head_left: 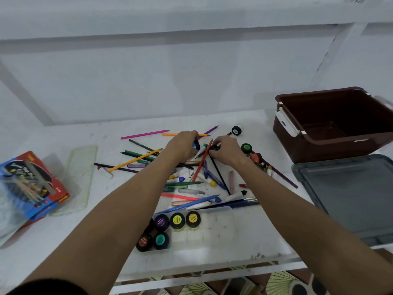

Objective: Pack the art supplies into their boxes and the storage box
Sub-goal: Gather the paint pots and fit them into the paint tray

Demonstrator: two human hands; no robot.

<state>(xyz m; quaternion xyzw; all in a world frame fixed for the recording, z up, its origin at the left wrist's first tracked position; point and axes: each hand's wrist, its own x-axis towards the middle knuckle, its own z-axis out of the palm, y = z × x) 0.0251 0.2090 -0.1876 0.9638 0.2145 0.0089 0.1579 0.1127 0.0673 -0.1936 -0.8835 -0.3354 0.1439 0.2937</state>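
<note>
Left hand: the left hand [184, 145] curls round a blue-capped paint pot [196, 145].
Right hand: the right hand [227, 150] pinches a small dark thing, too hidden to name, at its fingertips [214, 145].
Supplies: the pencil and marker pile [191, 177] lies under and nearer than both hands; six paint pots [170, 226] sit by the wrists.
Storage box: the brown storage box [331, 124] stands open, right of the right hand.
Risk: forearms crossing the pile could likely roll pencils off.
Edges: the near table edge [202, 271] sits close behind the pots.
Room: bare tabletop beyond the hands.
</note>
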